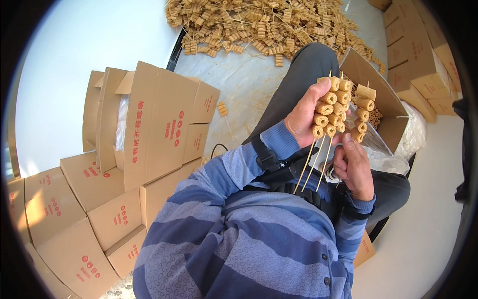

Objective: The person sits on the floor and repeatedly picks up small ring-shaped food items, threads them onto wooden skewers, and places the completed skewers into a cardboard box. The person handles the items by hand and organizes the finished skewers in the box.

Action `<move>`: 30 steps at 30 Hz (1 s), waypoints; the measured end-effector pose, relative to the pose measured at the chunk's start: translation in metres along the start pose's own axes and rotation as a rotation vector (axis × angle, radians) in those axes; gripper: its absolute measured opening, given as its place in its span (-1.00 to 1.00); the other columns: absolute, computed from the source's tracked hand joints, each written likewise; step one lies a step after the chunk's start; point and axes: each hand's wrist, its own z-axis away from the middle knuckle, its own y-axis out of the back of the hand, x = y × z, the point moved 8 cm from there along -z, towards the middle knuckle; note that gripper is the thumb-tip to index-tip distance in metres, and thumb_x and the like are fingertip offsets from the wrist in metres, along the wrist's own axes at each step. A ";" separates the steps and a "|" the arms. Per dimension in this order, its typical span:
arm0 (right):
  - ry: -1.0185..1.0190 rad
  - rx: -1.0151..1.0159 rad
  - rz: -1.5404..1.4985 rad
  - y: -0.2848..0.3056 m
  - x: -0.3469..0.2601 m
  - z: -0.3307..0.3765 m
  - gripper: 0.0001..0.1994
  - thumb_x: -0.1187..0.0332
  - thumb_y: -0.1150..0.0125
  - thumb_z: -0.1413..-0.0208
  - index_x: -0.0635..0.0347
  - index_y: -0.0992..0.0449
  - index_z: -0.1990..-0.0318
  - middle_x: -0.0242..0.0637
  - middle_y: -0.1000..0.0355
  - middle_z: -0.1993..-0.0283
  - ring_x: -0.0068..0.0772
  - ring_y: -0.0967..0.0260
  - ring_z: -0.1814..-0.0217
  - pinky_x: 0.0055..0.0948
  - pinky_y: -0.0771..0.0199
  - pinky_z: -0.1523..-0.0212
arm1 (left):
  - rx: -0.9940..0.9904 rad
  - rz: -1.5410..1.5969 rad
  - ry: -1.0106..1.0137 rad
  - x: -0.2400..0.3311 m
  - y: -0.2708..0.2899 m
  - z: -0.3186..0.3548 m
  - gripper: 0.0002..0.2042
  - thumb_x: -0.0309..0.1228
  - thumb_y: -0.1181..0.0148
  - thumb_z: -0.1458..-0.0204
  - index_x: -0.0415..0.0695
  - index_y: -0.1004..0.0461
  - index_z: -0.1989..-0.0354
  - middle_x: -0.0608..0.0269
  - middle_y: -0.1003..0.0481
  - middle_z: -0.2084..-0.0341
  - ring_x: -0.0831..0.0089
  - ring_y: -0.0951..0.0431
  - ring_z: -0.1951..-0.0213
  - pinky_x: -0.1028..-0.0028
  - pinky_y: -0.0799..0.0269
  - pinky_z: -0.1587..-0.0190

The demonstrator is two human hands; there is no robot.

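Observation:
My left hand is closed around a bunch of thin bamboo skewers, each threaded with tan cylindrical food rolls at the top. My right hand sits just below and to the right, fingers pinching another skewer loaded with the same rolls. Both hands are raised above my lap, over dark trousers. The skewer tails point down toward my striped blue sweater.
A big heap of finished skewers lies on a sheet at the top. An open cardboard box with a plastic liner stands right of my hands. Stacked cartons fill the left, more cartons at the upper right.

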 end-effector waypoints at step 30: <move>0.298 0.112 0.349 0.008 -0.041 0.008 -0.36 -0.03 -0.03 -0.36 0.43 -0.23 -0.27 0.04 -0.36 -0.12 -0.13 -0.36 -0.20 -0.24 -0.41 -0.20 | -0.072 -0.087 -0.062 0.005 0.005 -0.006 -0.19 0.27 0.11 -0.19 -0.29 -0.25 -0.30 -0.08 -0.47 -0.03 0.06 -0.53 0.00 0.10 -0.48 -0.09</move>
